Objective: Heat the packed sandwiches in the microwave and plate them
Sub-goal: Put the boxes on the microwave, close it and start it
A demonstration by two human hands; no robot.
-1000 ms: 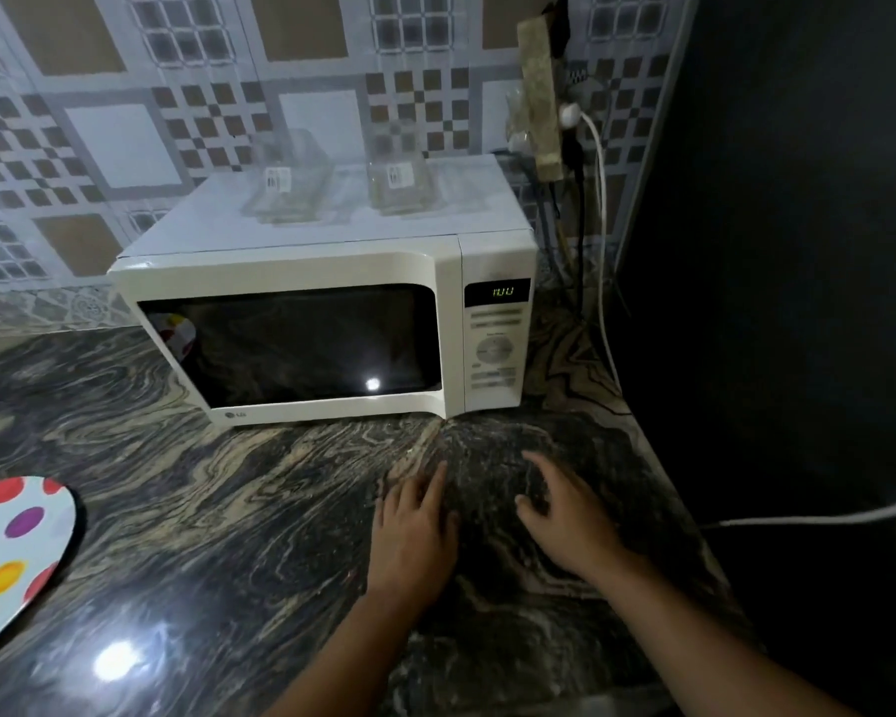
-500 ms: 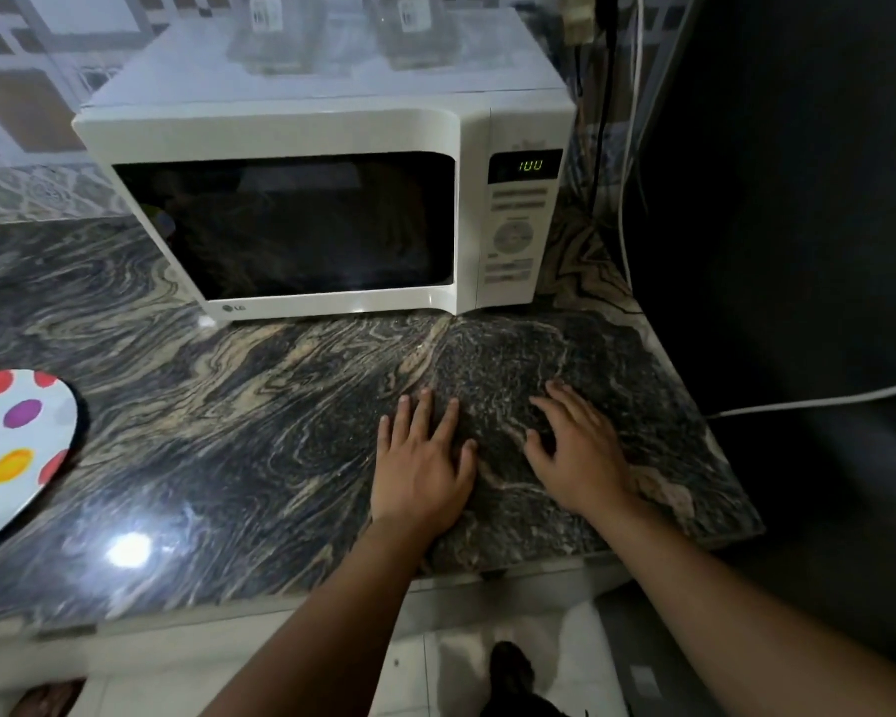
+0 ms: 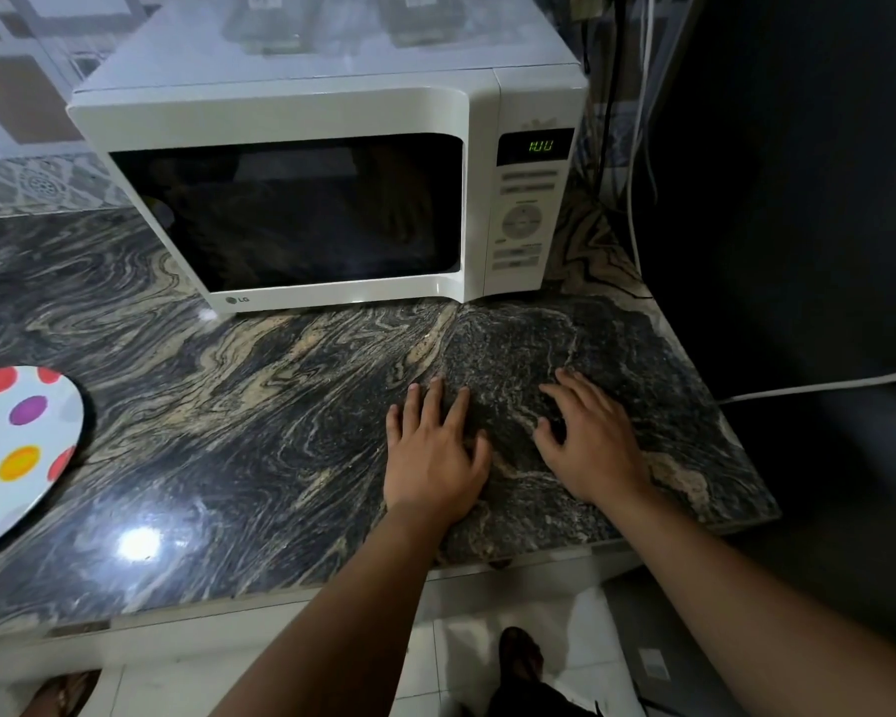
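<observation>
Resting flat on the counter: left hand, right hand.
Fingers are spread, nothing is held; the microwave door is closed.

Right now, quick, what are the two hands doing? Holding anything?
Left hand: open, flat on the countertop, holding nothing.
Right hand: open, fingers spread on the countertop, holding nothing.
</observation>
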